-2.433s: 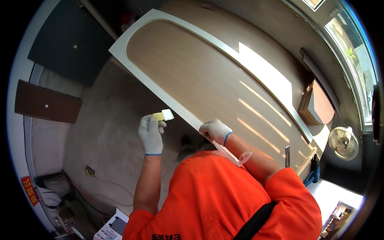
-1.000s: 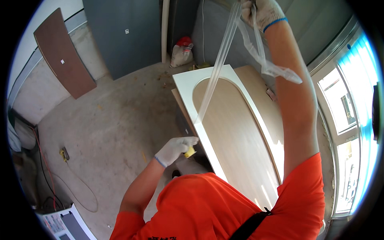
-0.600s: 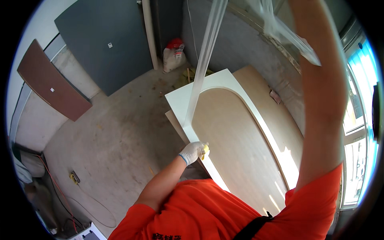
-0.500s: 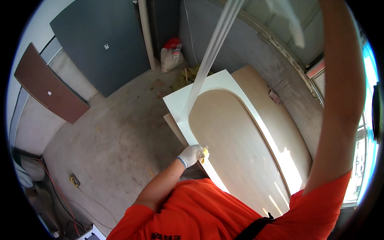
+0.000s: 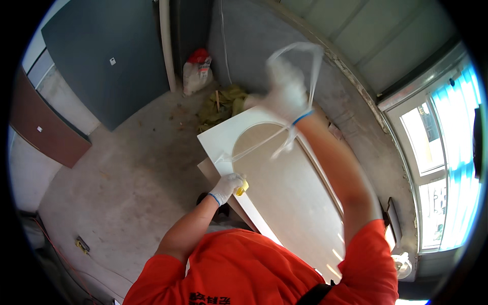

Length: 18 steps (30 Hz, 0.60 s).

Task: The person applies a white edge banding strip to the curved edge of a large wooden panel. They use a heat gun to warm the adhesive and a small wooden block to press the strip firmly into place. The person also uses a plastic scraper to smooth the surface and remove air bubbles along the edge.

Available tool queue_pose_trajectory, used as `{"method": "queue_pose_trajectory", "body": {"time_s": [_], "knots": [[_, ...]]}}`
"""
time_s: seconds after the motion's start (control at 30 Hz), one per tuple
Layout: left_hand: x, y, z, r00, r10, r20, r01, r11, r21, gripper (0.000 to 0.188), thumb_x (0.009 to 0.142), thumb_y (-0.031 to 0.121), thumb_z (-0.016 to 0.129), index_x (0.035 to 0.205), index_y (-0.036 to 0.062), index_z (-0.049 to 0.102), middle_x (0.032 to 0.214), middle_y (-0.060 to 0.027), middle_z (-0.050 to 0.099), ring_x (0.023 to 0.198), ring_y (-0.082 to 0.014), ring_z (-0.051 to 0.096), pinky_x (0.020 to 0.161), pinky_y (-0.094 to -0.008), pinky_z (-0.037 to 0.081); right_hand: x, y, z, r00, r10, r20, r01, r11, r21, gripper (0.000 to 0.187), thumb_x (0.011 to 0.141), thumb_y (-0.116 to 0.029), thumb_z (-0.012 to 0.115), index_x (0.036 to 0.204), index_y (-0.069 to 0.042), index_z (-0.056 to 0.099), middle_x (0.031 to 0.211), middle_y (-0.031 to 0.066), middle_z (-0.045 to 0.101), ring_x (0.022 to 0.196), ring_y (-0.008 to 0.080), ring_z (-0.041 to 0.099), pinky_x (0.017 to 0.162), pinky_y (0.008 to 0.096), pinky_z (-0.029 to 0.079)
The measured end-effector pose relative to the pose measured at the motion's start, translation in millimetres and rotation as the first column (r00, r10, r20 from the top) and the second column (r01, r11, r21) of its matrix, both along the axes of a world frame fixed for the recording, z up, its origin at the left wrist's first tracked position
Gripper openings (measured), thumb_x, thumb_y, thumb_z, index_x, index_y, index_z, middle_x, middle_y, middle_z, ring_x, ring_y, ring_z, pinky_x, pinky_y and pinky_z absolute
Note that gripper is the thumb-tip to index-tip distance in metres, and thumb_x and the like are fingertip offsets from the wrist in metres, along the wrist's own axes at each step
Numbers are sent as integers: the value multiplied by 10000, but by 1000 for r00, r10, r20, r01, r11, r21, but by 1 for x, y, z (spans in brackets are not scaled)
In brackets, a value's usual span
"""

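A white panel point(image 5: 226, 131) with a large rounded cut-out lies in front of me, a tan board point(image 5: 284, 173) showing inside the curve. At its left edge, my gloved left hand point(image 5: 223, 189) is closed around a small yellow object point(image 5: 242, 188), whose kind I cannot make out. My gloved right hand point(image 5: 287, 91), raised over the far end of the panel, is blurred by motion. A strip of clear plastic film point(image 5: 316, 68) loops around that hand, and part of it runs down to the panel's left edge. The fingers of the right hand are smeared.
Dark grey point(image 5: 104, 66) and brown boards point(image 5: 43, 122) lean against the left wall. A red-and-white sack point(image 5: 197, 73) stands in the far corner, with green cloth point(image 5: 223, 104) nearby. A yellow-and-grey tool point(image 5: 82, 245) with a cord lies on the floor. Windows point(image 5: 432, 168) line the right.
My right arm has come down from the upper edge, bringing the hand over the panel. The film, stretched upward before, now hangs slack and looped. My left hand keeps its grip on the yellow object.
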<state>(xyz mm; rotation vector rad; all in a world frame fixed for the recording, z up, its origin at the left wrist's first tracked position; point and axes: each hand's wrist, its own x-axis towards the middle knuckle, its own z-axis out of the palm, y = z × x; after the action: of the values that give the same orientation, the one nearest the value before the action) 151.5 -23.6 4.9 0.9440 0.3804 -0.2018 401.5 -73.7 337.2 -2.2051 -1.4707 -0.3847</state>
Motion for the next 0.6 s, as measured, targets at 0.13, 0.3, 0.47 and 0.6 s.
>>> {"method": "queue_pose_trajectory", "body": {"time_s": [0.13,0.3,0.47,0.6], "knots": [[0,0,0,929,-308,205,235,919,315,99,857,90,703,915,10,699,1343,-174,684,1255,-262,650,1110,-375,487,-71,16,-165,954,-154,-258,-28,810,-585,1106,768,-616,888,1609,-67,424,1620,213,504,1496,387,489,1239,538,408],[2,5,6,910,-331,249,229,903,365,170,895,118,706,1009,-8,696,1225,-156,731,1129,-223,678,1022,-347,509,-88,42,-229,985,-70,-159,-110,460,-881,453,956,-386,729,1286,-78,688,1303,175,729,1174,343,727,965,506,585],[20,26,-4,994,-107,38,112,978,-178,112,850,73,663,933,5,694,1340,-173,707,1243,-248,659,1114,-369,480,-59,41,-262,964,18,-266,-242,479,-844,238,943,-286,694,951,-69,792,967,158,811,889,368,786,786,489,620],[21,23,-14,992,51,-116,-97,897,-431,153,814,40,635,941,-14,702,1398,-208,703,1252,-340,691,1169,-463,498,-35,47,-242,854,-238,-464,-111,787,-607,297,931,-287,688,976,-9,783,932,195,790,885,337,786,757,448,610]]}}
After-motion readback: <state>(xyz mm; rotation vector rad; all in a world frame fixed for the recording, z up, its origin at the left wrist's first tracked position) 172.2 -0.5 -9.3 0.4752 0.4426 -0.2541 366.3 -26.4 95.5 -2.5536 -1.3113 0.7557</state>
